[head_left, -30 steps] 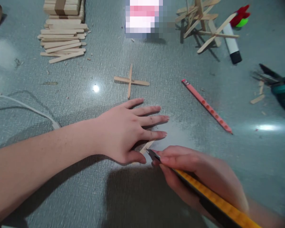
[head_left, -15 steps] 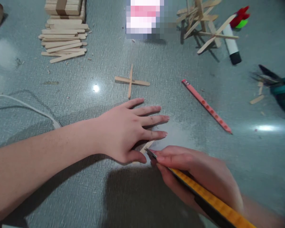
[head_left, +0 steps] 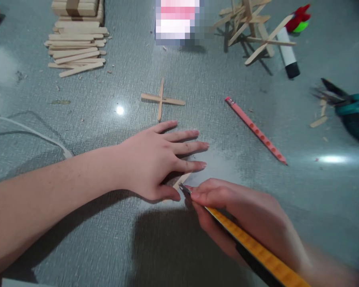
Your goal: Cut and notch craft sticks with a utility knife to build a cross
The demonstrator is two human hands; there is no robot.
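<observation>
My left hand (head_left: 161, 159) lies flat with its fingers spread, pressing a wooden craft stick (head_left: 184, 178) that shows between thumb and index finger. The rest of that stick is mostly hidden under the palm. In my right hand (head_left: 239, 211) is a yellow-and-black utility knife (head_left: 251, 249), gripped like a pen. Its blade tip touches the stick, where small dark marks show. Just beyond my left fingers, two craft sticks form a cross (head_left: 160, 99).
A pink pencil (head_left: 255, 129) lies to the right, with teal-handled pliers (head_left: 347, 107) beyond it. Craft sticks (head_left: 77, 50) are piled at the back left. A stick structure (head_left: 251, 28) and a white marker (head_left: 288, 54) are at the back right. A white cable (head_left: 32, 131) runs at left.
The whole view has shifted slightly, moving everything a little left and up. Both hands keep their grip, and the blade tip stays on the stick.
</observation>
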